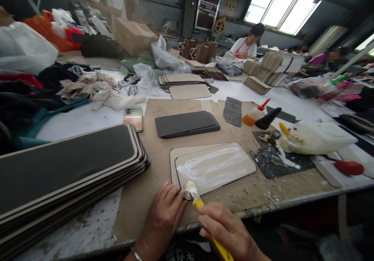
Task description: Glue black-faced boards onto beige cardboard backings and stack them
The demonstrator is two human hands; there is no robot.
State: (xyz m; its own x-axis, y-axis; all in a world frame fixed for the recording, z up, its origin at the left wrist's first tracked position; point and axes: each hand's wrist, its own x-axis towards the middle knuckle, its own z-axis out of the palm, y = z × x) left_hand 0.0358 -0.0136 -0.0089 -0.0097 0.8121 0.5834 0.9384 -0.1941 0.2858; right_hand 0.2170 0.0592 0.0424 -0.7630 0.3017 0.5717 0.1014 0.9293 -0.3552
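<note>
My right hand (223, 226) is closed around a yellow-handled glue brush (198, 202), its head caked with white paste. The brush head touches the near left corner of a beige panel (216, 163) with a dark edge. White streaks of glue cover much of its upper face. Under it, another beige panel (173, 163) sticks out at the left. My left hand (166, 208) rests at the panel's near left corner, its fingers extended and holding nothing. Behind the glued panel lies a small stack of dark grey panels (187, 124).
At left stands a tall stack of dark, beige-edged panels (73, 159). To the right are a paste-smeared black board (280, 159), a white plastic jug (324, 138), a red-tipped glue bottle (253, 113) and a red-handled tool (349, 167). Another person (247, 44) sits at the back.
</note>
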